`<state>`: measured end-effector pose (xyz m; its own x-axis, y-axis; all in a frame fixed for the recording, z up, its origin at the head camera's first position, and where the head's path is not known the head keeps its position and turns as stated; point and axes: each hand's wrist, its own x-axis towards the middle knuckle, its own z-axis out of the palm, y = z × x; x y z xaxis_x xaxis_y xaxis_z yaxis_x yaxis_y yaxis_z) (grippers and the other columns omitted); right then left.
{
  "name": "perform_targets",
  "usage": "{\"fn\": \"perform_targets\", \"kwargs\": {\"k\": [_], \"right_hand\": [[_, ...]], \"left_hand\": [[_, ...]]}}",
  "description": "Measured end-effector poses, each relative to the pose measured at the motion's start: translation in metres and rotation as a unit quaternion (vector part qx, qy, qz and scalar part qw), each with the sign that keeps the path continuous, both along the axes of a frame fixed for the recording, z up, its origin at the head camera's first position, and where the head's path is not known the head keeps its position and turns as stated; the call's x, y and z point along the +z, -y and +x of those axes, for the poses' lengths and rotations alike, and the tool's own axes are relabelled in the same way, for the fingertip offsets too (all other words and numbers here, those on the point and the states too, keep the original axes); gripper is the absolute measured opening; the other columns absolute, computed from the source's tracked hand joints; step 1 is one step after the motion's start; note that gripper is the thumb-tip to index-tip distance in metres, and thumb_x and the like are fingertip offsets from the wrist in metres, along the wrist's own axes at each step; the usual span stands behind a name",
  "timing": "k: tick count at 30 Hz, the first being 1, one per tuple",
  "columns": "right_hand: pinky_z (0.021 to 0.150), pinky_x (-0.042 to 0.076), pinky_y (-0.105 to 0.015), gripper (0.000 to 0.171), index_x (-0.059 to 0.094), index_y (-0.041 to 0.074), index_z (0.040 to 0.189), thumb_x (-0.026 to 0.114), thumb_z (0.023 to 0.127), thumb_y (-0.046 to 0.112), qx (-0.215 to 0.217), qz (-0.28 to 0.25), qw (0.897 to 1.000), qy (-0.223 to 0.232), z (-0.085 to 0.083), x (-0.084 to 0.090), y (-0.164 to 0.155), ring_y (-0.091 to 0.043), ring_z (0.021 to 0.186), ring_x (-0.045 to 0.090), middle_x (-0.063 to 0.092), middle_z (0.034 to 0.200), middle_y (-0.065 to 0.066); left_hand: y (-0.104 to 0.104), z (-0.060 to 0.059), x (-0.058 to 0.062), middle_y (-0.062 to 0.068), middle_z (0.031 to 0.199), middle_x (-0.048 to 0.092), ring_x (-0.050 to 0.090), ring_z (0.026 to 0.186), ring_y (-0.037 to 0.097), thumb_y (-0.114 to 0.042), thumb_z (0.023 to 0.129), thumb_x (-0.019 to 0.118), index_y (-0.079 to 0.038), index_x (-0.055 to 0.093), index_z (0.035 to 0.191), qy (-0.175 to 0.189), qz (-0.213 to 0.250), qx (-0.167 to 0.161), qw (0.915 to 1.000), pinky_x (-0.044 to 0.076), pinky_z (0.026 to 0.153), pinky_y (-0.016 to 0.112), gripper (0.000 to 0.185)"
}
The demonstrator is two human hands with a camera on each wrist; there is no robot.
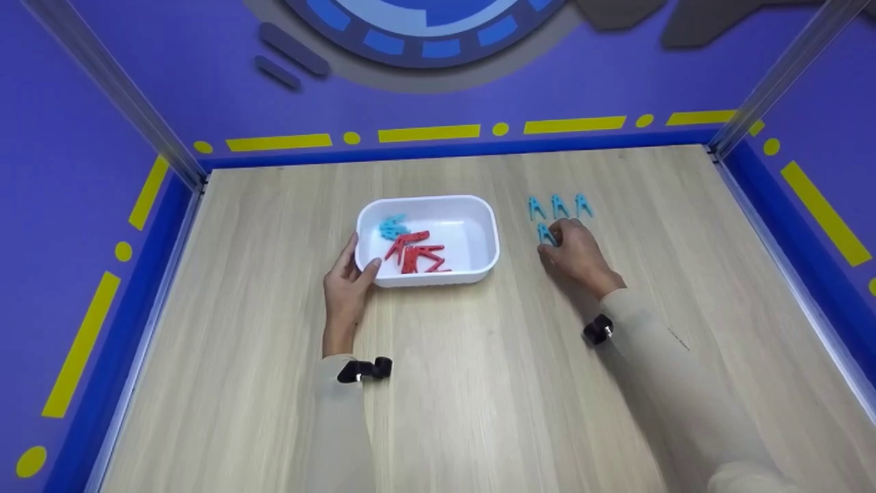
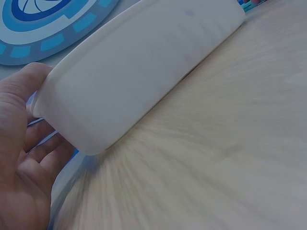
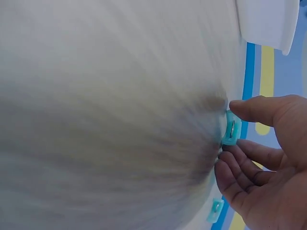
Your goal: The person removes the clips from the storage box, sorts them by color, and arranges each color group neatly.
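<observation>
My left hand [image 1: 344,294] grips the near left corner of a white plastic tray [image 1: 438,279], thumb over the rim and fingers along the outer wall. Inside the tray lie several red clothespins [image 1: 410,260] and a small cluster of teal clothespins [image 1: 391,229]. To the right of the tray, my right hand [image 1: 580,255] pinches a teal clothespin [image 1: 545,234] between thumb and index finger, down at the tabletop. In the right wrist view this clothespin [image 3: 231,128] shows its end with the metal spring. Just beyond it, three more teal clothespins [image 1: 559,205] form a row.
The pale wooden tabletop [image 1: 452,383] is bordered by a blue back wall [image 1: 438,103] and side walls with yellow markings. Metal posts stand at the far corners. A small black camera sits on each wrist.
</observation>
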<state>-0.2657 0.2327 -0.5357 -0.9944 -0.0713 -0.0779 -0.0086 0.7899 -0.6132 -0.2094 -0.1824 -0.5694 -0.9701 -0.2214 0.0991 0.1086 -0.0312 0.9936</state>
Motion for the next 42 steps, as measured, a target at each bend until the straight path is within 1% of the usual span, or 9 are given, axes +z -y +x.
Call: {"fn": "perform_targets", "kwargs": {"k": [6, 8, 14, 18, 25, 31, 36, 38, 42], "right_hand": [[0.092, 0.051, -0.049, 0.039, 0.059, -0.012, 0.13, 0.067, 0.101, 0.013, 0.009, -0.009, 1.0, -0.017, -0.002, -0.004, -0.003, -0.033, 0.1, 0.051, 0.056, 0.113, -0.021], [0.093, 0.05, -0.05, 0.039, 0.059, -0.013, 0.129, 0.066, 0.101, 0.013, 0.01, -0.011, 1.0, -0.022, -0.002, -0.005, -0.003, -0.034, 0.1, 0.05, 0.055, 0.113, -0.022], [0.099, 0.052, -0.052, 0.042, 0.056, -0.011, 0.134, 0.065, 0.103, 0.016, -0.012, -0.016, 1.0, -0.007, 0.0, -0.006, 0.001, -0.035, 0.108, 0.055, 0.054, 0.122, -0.023], [0.102, 0.052, -0.052, 0.044, 0.055, -0.01, 0.137, 0.063, 0.104, 0.017, -0.028, -0.023, 0.999, 0.001, 0.0, -0.006, 0.004, -0.036, 0.113, 0.056, 0.053, 0.126, -0.023], [0.102, 0.052, -0.051, 0.044, 0.055, -0.009, 0.138, 0.064, 0.104, 0.018, -0.054, -0.032, 0.998, 0.012, 0.0, -0.01, 0.008, -0.034, 0.112, 0.055, 0.052, 0.126, -0.022], [0.102, 0.052, -0.05, 0.045, 0.055, -0.008, 0.139, 0.065, 0.104, 0.018, -0.067, -0.037, 0.997, 0.015, 0.002, -0.012, 0.009, -0.034, 0.113, 0.055, 0.053, 0.127, -0.022], [0.098, 0.051, -0.05, 0.044, 0.055, -0.009, 0.138, 0.066, 0.104, 0.017, -0.061, -0.032, 0.998, 0.002, 0.002, -0.012, 0.008, -0.034, 0.108, 0.053, 0.054, 0.124, -0.023], [0.097, 0.052, -0.05, 0.045, 0.054, -0.008, 0.139, 0.066, 0.105, 0.017, -0.06, -0.032, 0.998, 0.001, 0.002, -0.012, 0.007, -0.034, 0.108, 0.053, 0.054, 0.124, -0.023], [0.097, 0.053, -0.049, 0.046, 0.054, -0.006, 0.141, 0.066, 0.105, 0.019, -0.068, -0.035, 0.997, 0.012, 0.003, -0.013, 0.006, -0.033, 0.109, 0.054, 0.053, 0.125, -0.021]], "left_hand": [[-0.001, -0.001, 0.0, 0.012, 0.165, 0.043, 0.037, 0.154, 0.024, -0.011, 0.096, 0.081, -0.005, 0.048, 0.159, -0.001, -0.011, 0.001, 0.9999, 0.038, 0.12, 0.028, 0.071], [-0.001, -0.001, 0.0, 0.012, 0.165, 0.043, 0.037, 0.154, 0.024, -0.012, 0.097, 0.081, -0.005, 0.048, 0.159, 0.0, -0.015, 0.003, 0.9999, 0.038, 0.12, 0.028, 0.071], [0.0, -0.002, 0.001, 0.008, 0.166, 0.043, 0.036, 0.154, 0.022, -0.016, 0.097, 0.081, -0.007, 0.047, 0.16, 0.007, -0.025, 0.002, 0.9997, 0.038, 0.12, 0.027, 0.071], [0.001, -0.001, 0.001, 0.008, 0.166, 0.042, 0.035, 0.155, 0.022, -0.015, 0.097, 0.081, -0.008, 0.047, 0.16, 0.007, -0.023, 0.002, 0.9997, 0.038, 0.12, 0.027, 0.072], [0.002, 0.001, 0.001, 0.008, 0.167, 0.041, 0.035, 0.155, 0.023, -0.013, 0.098, 0.08, -0.008, 0.046, 0.161, 0.005, -0.02, 0.003, 0.9998, 0.038, 0.12, 0.027, 0.071], [0.002, 0.002, -0.002, 0.007, 0.167, 0.041, 0.036, 0.155, 0.021, -0.012, 0.097, 0.08, -0.009, 0.048, 0.16, 0.005, -0.004, 0.006, 1.0, 0.038, 0.119, 0.026, 0.07], [0.001, 0.002, -0.003, 0.012, 0.166, 0.042, 0.036, 0.154, 0.024, -0.006, 0.097, 0.08, -0.004, 0.047, 0.159, -0.013, 0.023, 0.002, 0.9996, 0.037, 0.121, 0.03, 0.07], [0.0, 0.001, -0.003, 0.013, 0.165, 0.042, 0.036, 0.154, 0.025, -0.005, 0.096, 0.079, -0.003, 0.048, 0.159, -0.015, 0.027, 0.003, 0.9995, 0.037, 0.121, 0.031, 0.07], [-0.001, 0.001, -0.005, 0.012, 0.165, 0.043, 0.036, 0.154, 0.025, -0.007, 0.097, 0.079, -0.004, 0.048, 0.159, -0.012, 0.021, 0.005, 0.9997, 0.038, 0.12, 0.029, 0.07]]}}
